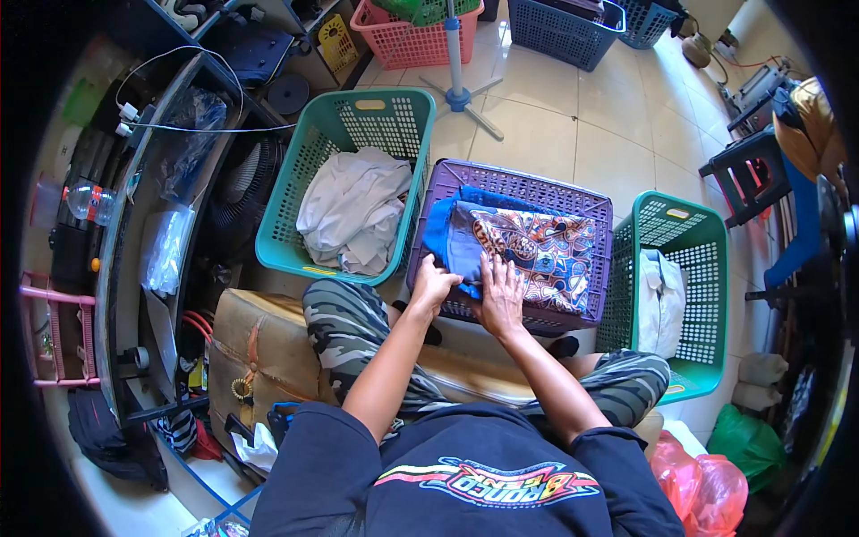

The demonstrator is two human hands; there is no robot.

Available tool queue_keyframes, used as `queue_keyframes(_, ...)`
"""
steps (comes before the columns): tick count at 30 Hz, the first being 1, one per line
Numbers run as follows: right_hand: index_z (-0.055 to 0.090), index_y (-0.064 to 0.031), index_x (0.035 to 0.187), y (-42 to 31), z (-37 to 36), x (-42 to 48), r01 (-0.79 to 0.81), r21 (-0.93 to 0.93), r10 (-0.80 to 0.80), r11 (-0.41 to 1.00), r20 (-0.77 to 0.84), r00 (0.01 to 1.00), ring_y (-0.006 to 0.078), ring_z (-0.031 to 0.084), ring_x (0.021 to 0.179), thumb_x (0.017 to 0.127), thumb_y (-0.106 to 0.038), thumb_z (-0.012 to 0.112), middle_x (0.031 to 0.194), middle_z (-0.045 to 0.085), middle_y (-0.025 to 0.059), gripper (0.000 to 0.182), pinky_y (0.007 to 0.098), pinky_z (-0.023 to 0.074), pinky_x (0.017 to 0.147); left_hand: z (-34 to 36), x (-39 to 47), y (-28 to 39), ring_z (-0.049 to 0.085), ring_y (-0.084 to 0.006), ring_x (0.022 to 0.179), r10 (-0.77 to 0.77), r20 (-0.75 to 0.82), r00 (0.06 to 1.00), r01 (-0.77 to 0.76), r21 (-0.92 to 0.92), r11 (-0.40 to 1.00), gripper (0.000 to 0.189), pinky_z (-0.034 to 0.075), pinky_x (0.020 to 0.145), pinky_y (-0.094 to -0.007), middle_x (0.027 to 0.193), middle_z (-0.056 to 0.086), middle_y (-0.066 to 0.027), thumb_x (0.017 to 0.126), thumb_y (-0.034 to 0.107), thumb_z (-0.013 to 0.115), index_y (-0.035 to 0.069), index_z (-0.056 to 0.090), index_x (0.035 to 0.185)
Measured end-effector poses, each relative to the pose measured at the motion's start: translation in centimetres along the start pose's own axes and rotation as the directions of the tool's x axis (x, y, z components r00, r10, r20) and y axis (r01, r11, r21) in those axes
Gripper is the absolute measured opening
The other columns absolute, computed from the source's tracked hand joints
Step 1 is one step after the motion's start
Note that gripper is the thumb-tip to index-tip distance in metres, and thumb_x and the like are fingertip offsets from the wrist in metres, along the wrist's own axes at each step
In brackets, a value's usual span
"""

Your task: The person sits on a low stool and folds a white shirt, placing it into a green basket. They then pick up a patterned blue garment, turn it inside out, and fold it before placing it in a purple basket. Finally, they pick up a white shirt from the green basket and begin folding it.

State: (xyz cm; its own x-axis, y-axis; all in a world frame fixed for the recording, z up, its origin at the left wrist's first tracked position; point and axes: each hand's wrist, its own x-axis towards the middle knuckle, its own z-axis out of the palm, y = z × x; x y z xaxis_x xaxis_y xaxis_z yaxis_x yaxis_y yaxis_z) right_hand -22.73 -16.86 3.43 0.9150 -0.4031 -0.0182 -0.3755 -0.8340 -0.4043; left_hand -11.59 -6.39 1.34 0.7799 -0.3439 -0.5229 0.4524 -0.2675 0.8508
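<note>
A patterned batik-like cloth garment (550,252) with blue-grey and bright blue fabric (437,225) at its left lies on an upturned purple plastic basket (523,176) in front of me. My left hand (433,285) has its thumb and fingers closed on the blue fabric at the near left edge. My right hand (500,292) presses flat, fingers spread, on the grey-blue part of the garment beside the print. White clothes (356,201) lie heaped in a green basket (268,241) to the left. A folded white shirt (661,302) is in another green basket (718,268) to the right.
A stand with a blue-collared pole (456,67) rises beyond the baskets, near a pink basket (416,47) and a dark blue basket (564,40). At the left are a shelf unit (121,268) and a tan cushioned seat (268,342). Red plastic bags (704,490) lie at the lower right.
</note>
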Motion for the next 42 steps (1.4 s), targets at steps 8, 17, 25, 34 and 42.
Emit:
queue_keyframes(8,0.056,-0.0058,0.107,5.6,-5.2,3.9,-0.242,0.677,0.317,0.695,0.013,0.948,0.0232,0.062,0.073,0.079,-0.005,0.051,0.087,0.064,0.0137,0.028,0.0330,0.0469,0.063,0.4,-4.4,8.7,0.050,-0.0054,0.070,0.164,0.117,0.980,-0.127,-0.274,0.953,0.046,0.038,0.059,-0.0173,0.093,0.061,-0.0043,0.080,0.010,0.060,0.001,0.041,0.122)
queue_keyframes(17,0.054,0.0015,0.109,20.5,-26.6,-1.1,-0.053,0.988,0.585,0.145,-0.042,0.810,0.0138,0.059,0.076,0.089,-0.030,0.050,0.099,0.061,0.0076,0.037,0.0285,0.0491,0.068,-4.6,-4.4,7.5,0.050,-0.0040,0.061,0.140,0.009,0.990,-0.134,-0.236,0.962,0.029,0.036,0.050,-0.0143,0.086,0.062,-0.0043,0.083,0.007,0.053,0.003,0.050,0.111)
queue_keyframes(25,0.037,-0.0005,0.129,39.3,-37.1,-9.0,-0.347,0.550,0.642,0.760,-0.551,0.533,0.0223,0.048,0.108,0.089,-0.031,0.049,0.123,0.048,0.0123,0.052,0.0356,0.0351,0.094,-5.6,-4.2,6.5,0.053,-0.0058,0.061,0.096,-0.004,0.995,-0.093,-0.281,0.955,0.029,0.038,0.051,-0.0156,0.087,0.062,-0.0043,0.084,0.008,0.053,0.005,0.049,0.112)
queue_keyframes(34,0.010,-0.0262,0.139,43.0,-16.5,-7.3,-0.496,0.224,0.509,0.839,0.004,0.861,0.0361,0.042,0.113,0.081,-0.026,0.060,0.127,0.040,0.0239,0.076,0.0444,0.0364,0.089,-4.9,-3.8,7.5,0.053,-0.0039,0.061,0.067,0.021,0.998,-0.057,-0.297,0.953,0.026,0.037,0.050,-0.0142,0.086,0.062,-0.0026,0.084,0.009,0.053,0.006,0.051,0.110)
queue_keyframes(42,0.025,-0.0119,0.136,31.5,-10.8,-0.8,-0.500,-0.010,0.473,0.866,0.344,0.811,0.0365,0.058,0.094,0.079,-0.037,0.059,0.106,0.057,0.0233,0.070,0.0371,0.0433,0.085,-12.3,-0.8,9.8,0.053,-0.0038,0.066,0.092,-0.005,0.996,-0.092,-0.101,0.991,0.020,0.038,0.057,-0.0163,0.086,0.061,0.0001,0.085,0.014,0.054,0.009,0.057,0.105)
